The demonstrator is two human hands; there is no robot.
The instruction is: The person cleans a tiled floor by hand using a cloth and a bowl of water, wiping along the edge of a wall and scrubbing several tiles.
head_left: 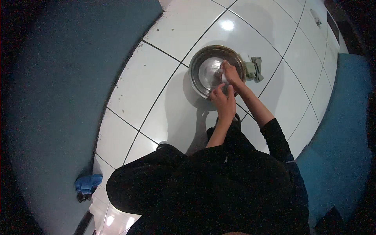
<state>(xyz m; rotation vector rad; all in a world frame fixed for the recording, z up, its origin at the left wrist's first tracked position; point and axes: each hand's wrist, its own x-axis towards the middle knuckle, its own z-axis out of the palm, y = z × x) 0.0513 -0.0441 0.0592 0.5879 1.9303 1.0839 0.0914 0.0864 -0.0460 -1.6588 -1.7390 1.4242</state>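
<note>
A round metal basin [194,69] with what looks like water in it rests on the white tiles. My right hand [230,73] is inside it, closed on a small white object [223,77] that I cannot make out clearly. Just below, at the basin's near rim, my left hand [224,102] has its fingers curved and apart, close to the white object; whether it touches that is unclear. Against the basin's right side lie pale green and grey cloths [254,69].
My dark-clad legs [149,176] fill the lower middle. A blue-grey wall [66,78] runs along the left, with a blue and black item [88,184] at its foot. A blue surface [329,125] borders the right. A small fitting [318,21] shows at upper right.
</note>
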